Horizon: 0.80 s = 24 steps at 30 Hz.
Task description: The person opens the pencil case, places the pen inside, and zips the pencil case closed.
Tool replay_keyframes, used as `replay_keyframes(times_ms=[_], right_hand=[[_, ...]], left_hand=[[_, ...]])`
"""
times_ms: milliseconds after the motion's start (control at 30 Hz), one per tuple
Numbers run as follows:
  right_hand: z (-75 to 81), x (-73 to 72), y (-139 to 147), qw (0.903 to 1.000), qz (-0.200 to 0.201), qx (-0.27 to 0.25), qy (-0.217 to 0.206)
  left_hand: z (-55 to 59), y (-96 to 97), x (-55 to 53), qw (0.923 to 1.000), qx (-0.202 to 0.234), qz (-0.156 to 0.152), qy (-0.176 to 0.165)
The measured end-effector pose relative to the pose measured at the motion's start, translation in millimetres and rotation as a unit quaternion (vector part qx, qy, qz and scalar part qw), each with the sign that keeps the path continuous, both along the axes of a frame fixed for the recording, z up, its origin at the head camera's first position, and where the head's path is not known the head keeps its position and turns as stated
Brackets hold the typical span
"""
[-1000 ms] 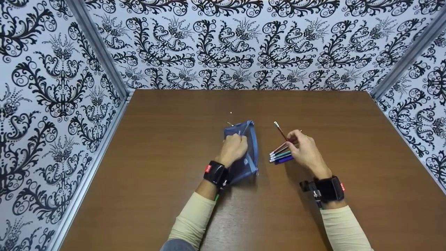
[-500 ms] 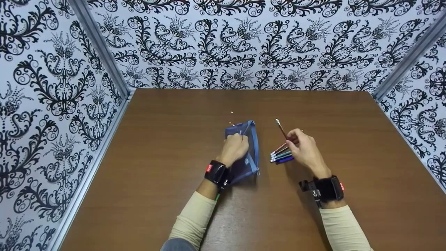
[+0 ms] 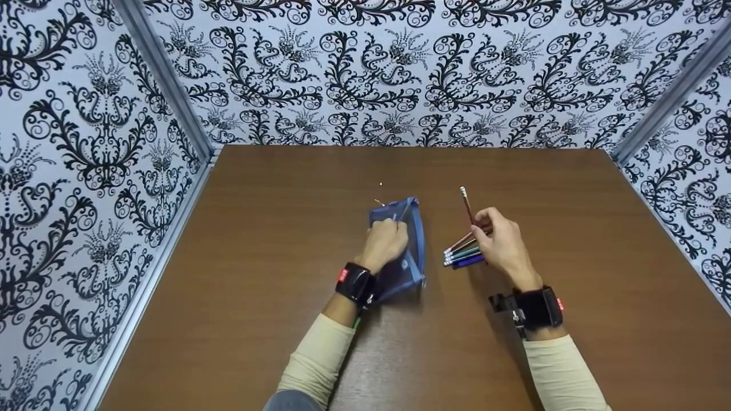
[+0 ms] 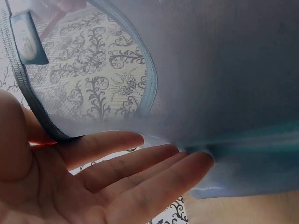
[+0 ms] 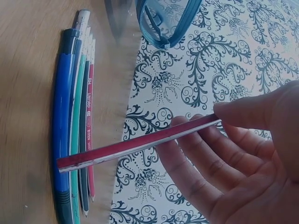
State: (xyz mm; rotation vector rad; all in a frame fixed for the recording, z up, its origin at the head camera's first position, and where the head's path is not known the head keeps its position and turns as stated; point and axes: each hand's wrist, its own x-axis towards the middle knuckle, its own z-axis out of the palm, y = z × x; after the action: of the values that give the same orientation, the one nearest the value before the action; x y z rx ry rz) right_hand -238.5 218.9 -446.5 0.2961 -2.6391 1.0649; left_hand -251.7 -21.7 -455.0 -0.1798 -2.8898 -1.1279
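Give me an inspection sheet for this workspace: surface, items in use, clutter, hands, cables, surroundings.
Surface: brown wood-look table.
Job's things: blue mesh pouch and red pencil, both in hand; blue pen and loose pencils, lying side by side.
Clutter: white speck beyond the pouch, too small to identify.
Hands: left hand holds the pouch; right hand pinches the red pencil.
Cables: green strip by the left wristband, cannot tell whether a cable.
Surroundings: black-and-white patterned walls, grey corner posts.

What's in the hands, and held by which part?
Right hand: red pencil, pinched on its shaft, clear of the white-tipped end. Left hand: mesh pouch, apparently by its edge.
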Motion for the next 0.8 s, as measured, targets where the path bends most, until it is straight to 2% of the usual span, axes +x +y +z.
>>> replay_keyframes(times_ms=[333,567,800], right_hand=[[2.7,-1.1,-2.8,0.9997,-0.012,-0.022,0.005],[3.0,-1.5,-3.7,0.9995,-0.021,-0.024,-0.004],[4.6,-1.7,-5.2,0.999,-0.025,-0.036,-0.003]], left_hand=[[-3.2,1.0,-2.1,0.9999,0.011,0.004,0.01],[-2.5,0.7,-1.3,0.9994,0.03,0.006,-0.016],[-2.2,0.2,-1.0,0.9992,0.035,0.002,-0.021]])
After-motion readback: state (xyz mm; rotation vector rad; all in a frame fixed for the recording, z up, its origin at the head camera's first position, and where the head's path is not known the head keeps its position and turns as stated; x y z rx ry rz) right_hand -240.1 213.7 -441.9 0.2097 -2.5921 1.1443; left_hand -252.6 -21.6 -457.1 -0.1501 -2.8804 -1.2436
